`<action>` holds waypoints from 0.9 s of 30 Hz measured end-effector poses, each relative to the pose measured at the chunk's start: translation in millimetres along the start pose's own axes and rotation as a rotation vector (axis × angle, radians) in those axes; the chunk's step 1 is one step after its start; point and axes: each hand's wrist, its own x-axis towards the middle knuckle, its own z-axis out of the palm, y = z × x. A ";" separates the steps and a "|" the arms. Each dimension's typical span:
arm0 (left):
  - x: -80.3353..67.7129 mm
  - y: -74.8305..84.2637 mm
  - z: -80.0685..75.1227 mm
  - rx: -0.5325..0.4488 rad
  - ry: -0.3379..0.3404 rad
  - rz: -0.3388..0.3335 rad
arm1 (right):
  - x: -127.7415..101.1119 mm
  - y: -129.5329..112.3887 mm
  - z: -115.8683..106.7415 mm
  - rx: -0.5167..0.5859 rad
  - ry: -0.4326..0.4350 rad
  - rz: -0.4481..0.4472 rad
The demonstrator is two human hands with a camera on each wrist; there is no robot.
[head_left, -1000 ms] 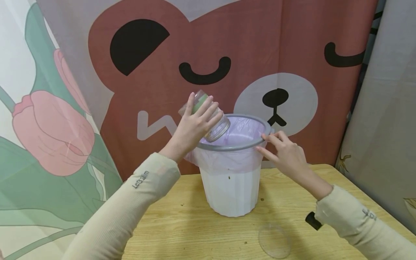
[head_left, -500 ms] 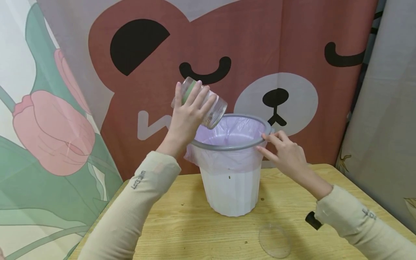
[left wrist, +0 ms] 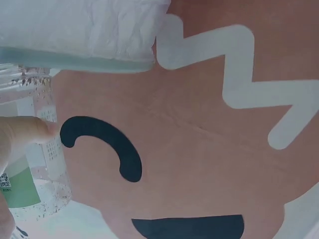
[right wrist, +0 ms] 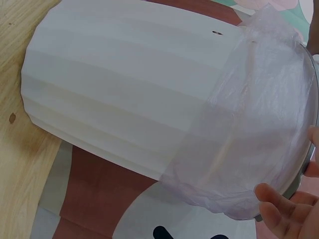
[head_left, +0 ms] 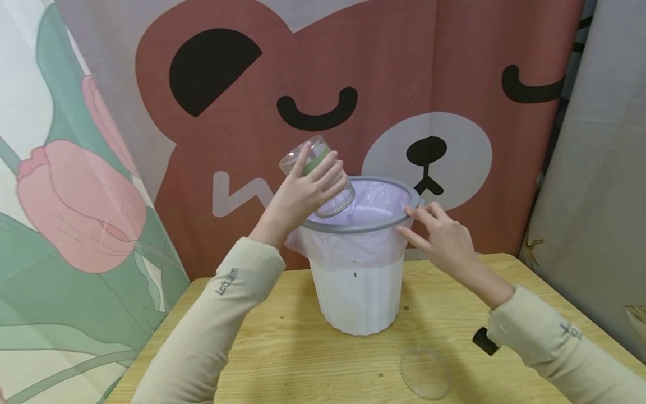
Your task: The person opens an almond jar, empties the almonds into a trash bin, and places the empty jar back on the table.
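Glass jar (head_left: 319, 178) with a green label sits in the left hand (head_left: 301, 193), whose fingers are curled round its body; it is tipped mouth-down over the near-left edge of a white bin (head_left: 356, 294). Its mouth hangs just inside the bin's grey rim (head_left: 374, 225). In the left wrist view small dark specks cling to the inside of the jar's clear wall (left wrist: 47, 184); nothing else shows in it. The bin stands upright on the wooden table (head_left: 282, 359), lined with a thin purple bag (head_left: 375, 199) whose edge folds out over the rim and hangs down the ribbed white wall. What lies at the bottom of the bag cannot be seen from any view.

The right hand (head_left: 440, 238) rests on the far-right side of the rim, fingers nearly straight and spread a little, fingertips touching the grey ring and the bag; it grips nothing. A clear round lid (head_left: 425, 372) lies flat on the table in front of the bin, apart from it.

Half a second ago the jar was held higher, its mouth above the rim and outside it; now it has come down and its mouth is within the ring. A second ago it was low like this. The right hand, bin and lid have not shifted.
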 end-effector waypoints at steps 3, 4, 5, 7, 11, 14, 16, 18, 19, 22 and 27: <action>-2.1 0.9 1.4 0.013 -0.016 0.040 | 0.5 -0.2 -0.1 -0.002 -0.002 0.003; -2.4 0.8 1.2 0.012 -0.017 0.034 | 0.5 -0.3 -0.2 -0.004 -0.003 0.005; -2.7 0.7 1.3 0.010 -0.014 0.029 | 0.6 -0.4 -0.4 -0.005 -0.003 0.005; -3.0 0.6 1.2 0.008 -0.012 0.030 | 0.7 -0.5 -0.6 -0.007 -0.001 0.006; -3.9 0.7 1.9 0.000 -0.026 0.021 | 0.1 -0.5 -0.7 -0.010 0.004 0.004; -5.3 1.1 3.0 -0.004 -0.031 0.005 | -0.6 -0.3 -0.2 -0.011 0.003 0.003; -6.0 1.4 3.8 -0.011 -0.018 -0.006 | -1.1 -0.2 0.1 -0.012 0.003 0.005; -6.3 1.4 4.5 -0.027 -0.007 -0.021 | -1.2 -0.2 0.4 -0.012 0.004 0.006; -6.5 1.4 4.7 -0.039 -0.004 -0.031 | -1.2 -0.2 0.5 -0.012 0.003 0.005; -6.3 0.5 3.6 -0.076 -0.016 -0.065 | -1.0 -0.3 0.7 -0.011 0.005 0.000; -5.3 -1.4 -1.7 -0.129 -0.090 -0.122 | -0.8 0.2 0.9 -0.009 0.011 -0.005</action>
